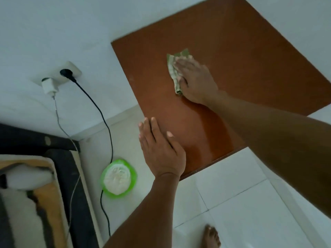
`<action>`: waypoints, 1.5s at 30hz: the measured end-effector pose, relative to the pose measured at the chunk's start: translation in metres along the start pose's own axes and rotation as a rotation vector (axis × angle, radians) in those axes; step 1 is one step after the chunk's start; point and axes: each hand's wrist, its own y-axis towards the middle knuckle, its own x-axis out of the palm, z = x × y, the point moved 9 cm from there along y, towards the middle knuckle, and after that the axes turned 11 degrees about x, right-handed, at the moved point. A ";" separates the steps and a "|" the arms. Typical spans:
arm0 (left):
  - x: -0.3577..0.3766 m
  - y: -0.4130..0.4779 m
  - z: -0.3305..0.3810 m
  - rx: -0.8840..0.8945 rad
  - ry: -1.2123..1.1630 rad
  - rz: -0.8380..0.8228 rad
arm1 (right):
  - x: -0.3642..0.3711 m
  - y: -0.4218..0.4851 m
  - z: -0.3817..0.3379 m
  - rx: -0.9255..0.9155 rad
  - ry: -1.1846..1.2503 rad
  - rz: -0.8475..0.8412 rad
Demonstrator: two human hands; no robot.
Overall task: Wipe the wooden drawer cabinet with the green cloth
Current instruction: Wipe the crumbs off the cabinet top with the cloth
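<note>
I look straight down on the flat reddish-brown top of the wooden drawer cabinet (241,51), which stands in a corner of white walls. My right hand (197,77) lies palm down near the middle of the top, pressing the crumpled green cloth (172,70) flat under its fingers. The cloth sticks out to the left of and beyond the fingertips. My left hand (161,149) rests flat with fingers together on the cabinet's near left edge, holding nothing. The drawers themselves are hidden below the top.
A wall socket (71,70) holds a white charger (50,86) and a black plug, their cables hanging to the floor. A green and white round device (118,178) lies on the white tiles left of the cabinet. A dark mattress edge (35,194) fills the lower left. My bare foot (211,237) stands below.
</note>
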 end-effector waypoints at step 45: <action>0.014 0.006 0.032 0.356 0.100 -0.195 | -0.024 -0.293 0.034 1.058 2.248 -0.197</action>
